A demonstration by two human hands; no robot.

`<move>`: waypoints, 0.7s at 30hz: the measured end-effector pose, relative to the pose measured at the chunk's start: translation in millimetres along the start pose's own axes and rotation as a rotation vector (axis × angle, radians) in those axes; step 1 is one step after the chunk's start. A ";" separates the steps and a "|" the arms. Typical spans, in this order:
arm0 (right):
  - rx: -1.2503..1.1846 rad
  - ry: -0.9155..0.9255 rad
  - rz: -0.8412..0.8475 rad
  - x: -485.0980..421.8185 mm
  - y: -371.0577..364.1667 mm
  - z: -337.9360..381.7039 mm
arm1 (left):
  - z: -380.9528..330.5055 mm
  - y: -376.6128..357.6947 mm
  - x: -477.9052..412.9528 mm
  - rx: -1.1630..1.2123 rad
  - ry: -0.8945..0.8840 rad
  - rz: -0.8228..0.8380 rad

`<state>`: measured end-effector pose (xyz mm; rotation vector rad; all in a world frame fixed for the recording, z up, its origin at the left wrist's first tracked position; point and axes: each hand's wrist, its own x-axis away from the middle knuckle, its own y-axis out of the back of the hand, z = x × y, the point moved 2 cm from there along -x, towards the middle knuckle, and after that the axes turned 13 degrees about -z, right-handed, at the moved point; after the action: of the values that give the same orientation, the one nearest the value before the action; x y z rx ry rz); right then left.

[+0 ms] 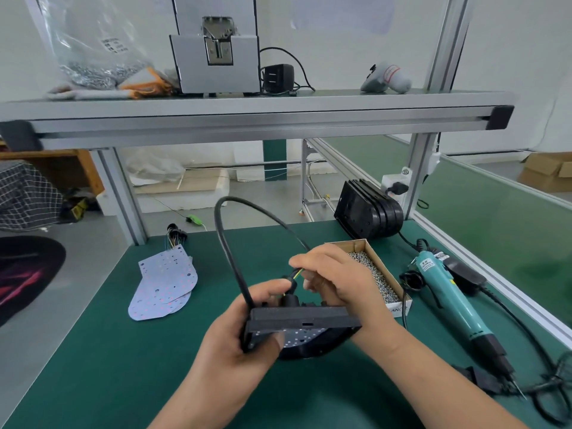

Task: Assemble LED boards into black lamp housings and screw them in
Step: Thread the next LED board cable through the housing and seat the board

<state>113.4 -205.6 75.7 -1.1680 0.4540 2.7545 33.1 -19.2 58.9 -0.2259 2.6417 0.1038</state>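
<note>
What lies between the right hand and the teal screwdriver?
Head view: an open cardboard box of screws sits between the right hand and the teal screwdriver.

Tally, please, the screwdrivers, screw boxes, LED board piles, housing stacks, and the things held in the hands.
Electric screwdriver: 1
Box of screws: 1
Pile of LED boards: 1
Stack of black housings: 1
Held housing, left hand: 1
Held cable, right hand: 1
Total: 6

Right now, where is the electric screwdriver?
In the head view the teal electric screwdriver lies on the green mat at the right, just right of the cardboard box of screws, tip pointing toward the person.
</note>
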 end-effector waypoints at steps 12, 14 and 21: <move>-0.075 0.247 0.132 -2.7 7.5 1.7 | -9.2 -2.1 -0.1 0.213 0.176 0.038; -0.153 0.147 0.098 -3.9 10.1 2.2 | -6.6 -0.5 -1.6 0.219 0.193 0.063; -0.146 0.170 0.240 -0.4 4.7 0.0 | -12.4 1.2 -0.3 0.170 0.088 0.225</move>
<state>112.6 -210.0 77.1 -1.4814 0.4440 2.9452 27.3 -19.4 70.0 0.1262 2.7362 -0.0580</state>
